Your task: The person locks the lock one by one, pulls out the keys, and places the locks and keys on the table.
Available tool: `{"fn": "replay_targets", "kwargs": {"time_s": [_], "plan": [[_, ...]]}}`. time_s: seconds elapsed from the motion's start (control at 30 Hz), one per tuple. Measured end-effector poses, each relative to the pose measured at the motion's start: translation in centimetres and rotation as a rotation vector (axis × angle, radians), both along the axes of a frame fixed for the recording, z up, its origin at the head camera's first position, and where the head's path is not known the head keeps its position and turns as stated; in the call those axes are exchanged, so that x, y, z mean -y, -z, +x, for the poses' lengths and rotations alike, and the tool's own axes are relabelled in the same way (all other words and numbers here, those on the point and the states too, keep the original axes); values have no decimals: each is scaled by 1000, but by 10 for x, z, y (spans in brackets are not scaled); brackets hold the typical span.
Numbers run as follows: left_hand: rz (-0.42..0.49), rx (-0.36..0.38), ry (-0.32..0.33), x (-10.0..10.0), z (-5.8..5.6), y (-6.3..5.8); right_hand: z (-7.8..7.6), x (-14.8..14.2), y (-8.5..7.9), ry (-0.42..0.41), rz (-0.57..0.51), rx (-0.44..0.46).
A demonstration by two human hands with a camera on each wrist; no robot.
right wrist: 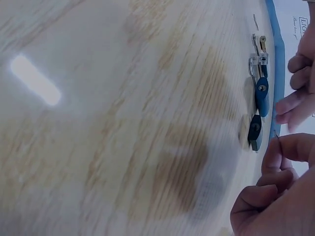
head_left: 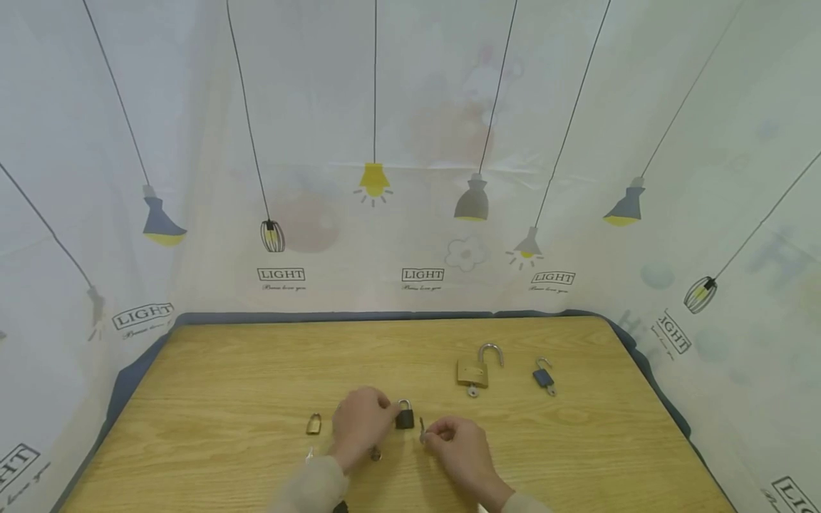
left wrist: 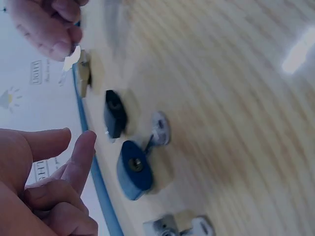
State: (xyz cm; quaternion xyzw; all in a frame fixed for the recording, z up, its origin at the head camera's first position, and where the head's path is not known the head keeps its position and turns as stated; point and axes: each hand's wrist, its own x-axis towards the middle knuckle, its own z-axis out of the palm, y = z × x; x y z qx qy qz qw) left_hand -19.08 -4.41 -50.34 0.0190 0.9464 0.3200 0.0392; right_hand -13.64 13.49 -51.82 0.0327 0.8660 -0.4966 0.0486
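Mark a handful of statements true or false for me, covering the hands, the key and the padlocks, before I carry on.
1. The right hand pinches a key. True.
2. The large brass padlock is closed. False: it is open.
3. In the head view, the black padlock lies between the two hands. True.
4. The left hand pinches a key too. False: nothing is between its thumb and forefinger.
5. In the head view, the small blue padlock lies right of the large brass padlock. True.
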Motion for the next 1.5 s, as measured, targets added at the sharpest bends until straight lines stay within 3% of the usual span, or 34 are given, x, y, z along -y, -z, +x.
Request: {"fn": "replay_targets", "kwargs": {"time_s": [0.17, 0.33, 0.7, 1.0, 1.5], "plan": [[93, 13, 4, 17, 5, -12, -1, 6, 0, -18, -7, 23], [100, 51, -11, 30, 11, -16, 1, 13, -1, -66, 30, 25], [110, 104, -25, 40, 15, -15, 1, 23, 4, -42, 128, 5], [124, 145, -19, 43, 16, -13, -3, 27, 1, -23, 172, 62], [97, 133, -3, 41, 16, -8, -3, 32, -1, -26, 217, 69]]}}
